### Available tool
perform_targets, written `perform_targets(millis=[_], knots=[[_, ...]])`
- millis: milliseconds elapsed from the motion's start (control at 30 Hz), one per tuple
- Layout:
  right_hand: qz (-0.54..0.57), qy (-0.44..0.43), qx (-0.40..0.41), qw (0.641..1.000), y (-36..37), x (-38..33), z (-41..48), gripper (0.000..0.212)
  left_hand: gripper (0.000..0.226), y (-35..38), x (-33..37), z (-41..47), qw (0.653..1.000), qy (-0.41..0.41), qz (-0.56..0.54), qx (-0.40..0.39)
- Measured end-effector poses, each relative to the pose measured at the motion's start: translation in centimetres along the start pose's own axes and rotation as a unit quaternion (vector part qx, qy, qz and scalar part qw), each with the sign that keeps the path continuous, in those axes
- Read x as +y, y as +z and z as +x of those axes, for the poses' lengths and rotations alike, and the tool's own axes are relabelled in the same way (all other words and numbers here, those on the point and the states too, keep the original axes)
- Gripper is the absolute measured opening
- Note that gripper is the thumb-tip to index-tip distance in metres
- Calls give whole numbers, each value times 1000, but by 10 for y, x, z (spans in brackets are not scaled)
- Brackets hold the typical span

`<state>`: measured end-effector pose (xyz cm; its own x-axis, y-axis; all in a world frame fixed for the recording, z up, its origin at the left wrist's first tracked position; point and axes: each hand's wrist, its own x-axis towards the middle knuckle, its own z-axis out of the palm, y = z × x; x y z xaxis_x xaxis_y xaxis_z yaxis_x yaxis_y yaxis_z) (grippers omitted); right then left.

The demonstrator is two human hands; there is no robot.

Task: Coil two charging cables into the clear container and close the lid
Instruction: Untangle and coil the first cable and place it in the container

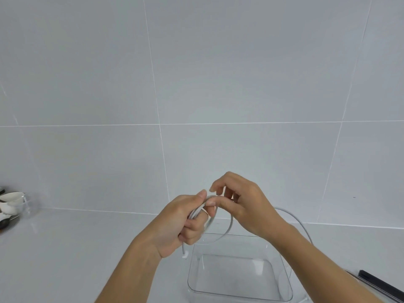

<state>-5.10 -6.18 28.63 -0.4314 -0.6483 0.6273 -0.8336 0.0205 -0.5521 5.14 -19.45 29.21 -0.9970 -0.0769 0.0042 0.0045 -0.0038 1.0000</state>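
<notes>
Head view, one frame, and I log the contents as follows. Left hand [185, 219]: raised above the counter, fingers curled closed around several loops of a white cable [220, 234], thumb pressing the bundle near its top. Right hand [242, 206]: just beside the left and touching it at the fingertips, thumb and forefinger pinched narrow on a strand of the same cable where it crosses the top of the bundle; the other fingers are spread loose above. Cable, held portion: one loop hangs below both hands in an open curve, its lowest part in front of the far rim of the container. Cable, loose portions: a short end with a white plug dangles under the left wrist, and a long strand arcs out behind the right wrist and drops toward the counter at the right, where I lose it behind the forearm. Clear container [192, 287]: open, rectangular, standing on the counter directly under the hands; I see nothing inside it. Counter [76, 248]: pale grey and glossy, meeting a wall of large pale tiles [262, 73]. Far left edge: white cups and dishes [11, 204], partly cut off. Lower right corner: a dark strip-shaped item [380, 283], too cropped for me to identify.
</notes>
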Motion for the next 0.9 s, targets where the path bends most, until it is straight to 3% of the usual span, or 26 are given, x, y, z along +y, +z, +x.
perform_targets(millis=[133,267,400,567,667,733,900], knots=[[-15,59,-63,996,-7,-3,3,46,40,-3,0,-5,998,0,-64,3],[150,116,-154,970,-10,-4,-1,30,39,-7,-6,-4,981,24,-191,15],[207,138,-143,958,-11,-4,-4,30,45,-8,-15,-3,967,54,-247,-32],[123,126,-187,967,-15,-3,-2,31,30,-22,-16,-1,969,9,-161,-187],[62,99,-247,962,-9,-3,-5,33,47,-22,-15,1,982,-53,-72,-167],[47,86,-259,961,-6,-2,-6,36,46,-18,-13,1,987,-74,-31,-139],[93,84,-169,978,-14,4,0,9,36,-13,-13,-2,994,-48,-76,-65]])
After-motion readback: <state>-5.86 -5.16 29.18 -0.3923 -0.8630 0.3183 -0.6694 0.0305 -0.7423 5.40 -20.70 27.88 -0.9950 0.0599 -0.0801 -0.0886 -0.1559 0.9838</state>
